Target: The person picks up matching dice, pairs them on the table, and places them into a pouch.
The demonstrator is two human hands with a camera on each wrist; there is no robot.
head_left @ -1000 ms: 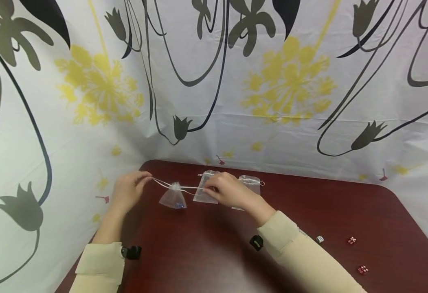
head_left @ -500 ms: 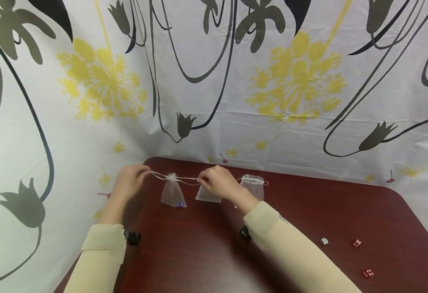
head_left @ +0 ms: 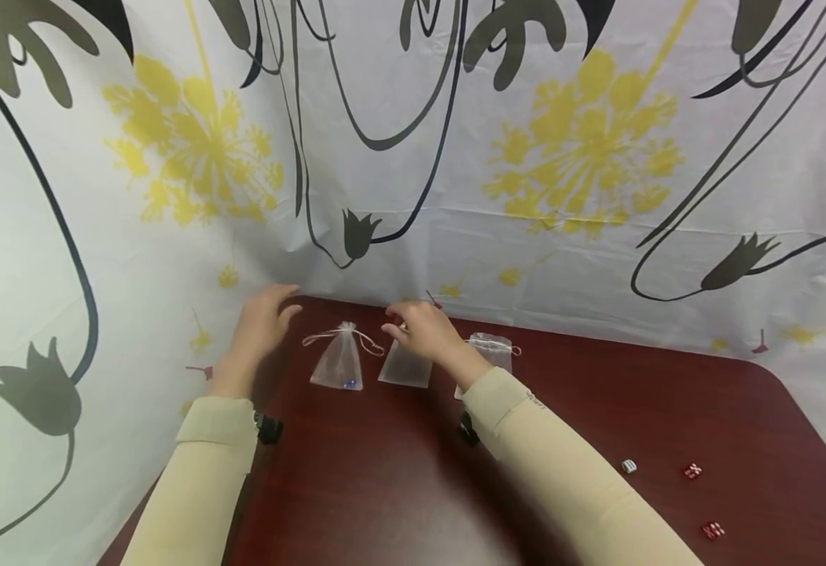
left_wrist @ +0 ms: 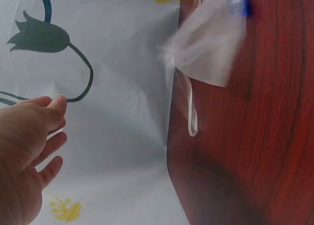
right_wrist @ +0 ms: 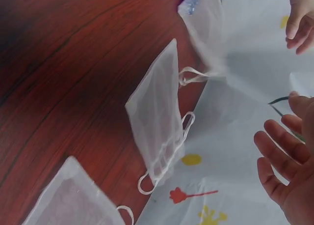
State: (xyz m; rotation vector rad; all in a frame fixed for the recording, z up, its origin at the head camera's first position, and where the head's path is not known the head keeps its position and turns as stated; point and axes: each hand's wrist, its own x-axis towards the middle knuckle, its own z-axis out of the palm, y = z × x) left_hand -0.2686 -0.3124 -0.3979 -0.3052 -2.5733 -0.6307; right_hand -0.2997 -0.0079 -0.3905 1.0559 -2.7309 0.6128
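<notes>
A sheer white drawstring pouch (head_left: 340, 362), its neck gathered, lies at the table's back left with blue dice (head_left: 350, 384) in its bottom corner. Its cord loops spread loose to both sides. My left hand (head_left: 260, 326) hovers left of the pouch, fingers apart and holding nothing. On the other side, my right hand (head_left: 423, 330) is raised over a second, flat pouch (head_left: 405, 365), partly hiding it; the right wrist view shows its fingers spread and bare. A third pouch (right_wrist: 73, 195) lies farther right, partly behind the right forearm in the head view.
On the right of the dark red table (head_left: 370, 487) lie a white die (head_left: 628, 466), a red die (head_left: 692, 471) and another red die (head_left: 713, 530). A patterned white cloth (head_left: 413, 181) rises behind the table and along its left side.
Both hands have let go of the cord ends they were pulling apart. The cord now hangs slack beside the pouch's gathered neck, and the fingers have spread.
</notes>
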